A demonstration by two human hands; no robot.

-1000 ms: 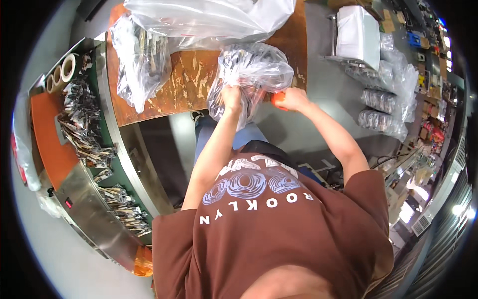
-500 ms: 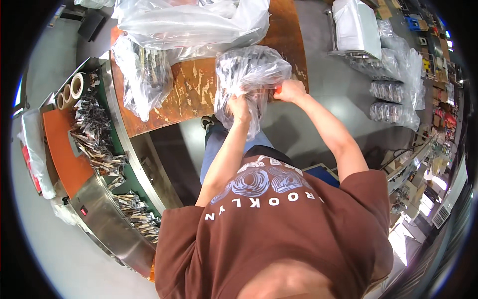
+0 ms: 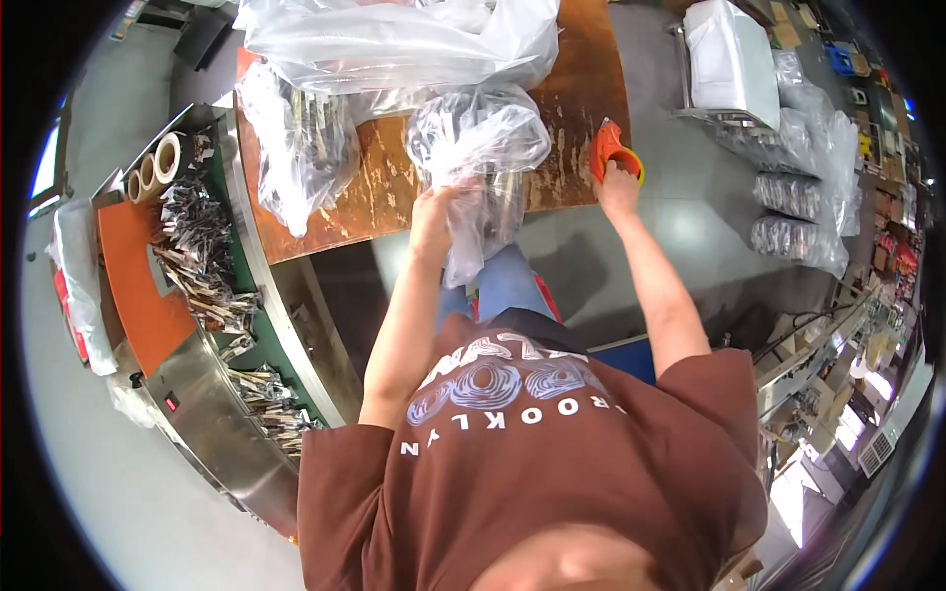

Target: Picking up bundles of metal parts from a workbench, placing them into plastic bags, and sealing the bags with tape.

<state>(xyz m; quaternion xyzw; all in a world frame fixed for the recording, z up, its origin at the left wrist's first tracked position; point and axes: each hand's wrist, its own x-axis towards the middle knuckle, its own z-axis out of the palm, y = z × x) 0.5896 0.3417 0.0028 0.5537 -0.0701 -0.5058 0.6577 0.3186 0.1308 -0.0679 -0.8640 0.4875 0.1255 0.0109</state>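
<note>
A clear plastic bag (image 3: pixel 475 133) with dark contents sits at the front edge of the worn brown table (image 3: pixel 382 163). Its gathered neck is closed in the fingers of my left hand (image 3: pixel 434 215), and loose plastic hangs below, over the table edge. Off to the right, my right hand (image 3: pixel 618 192) grips an orange tape dispenser (image 3: pixel 604 148) with a yellow roll at the table's right corner, apart from the bag. What is inside the bag is blurred by the plastic.
Another filled bag (image 3: pixel 320 148) stands on the table's left, and a large plastic bag (image 3: pixel 394 44) lies at the back. A conveyor (image 3: pixel 212 394) at left carries many wrapped brush-like pieces (image 3: pixel 202 246). Wrapped bundles (image 3: pixel 788 197) and a white-covered cart (image 3: pixel 729 64) are at right.
My right hand has moved right, away from the bag, and the tape dispenser in it now shows fully. My left hand still grips the bag's neck, slightly further left.
</note>
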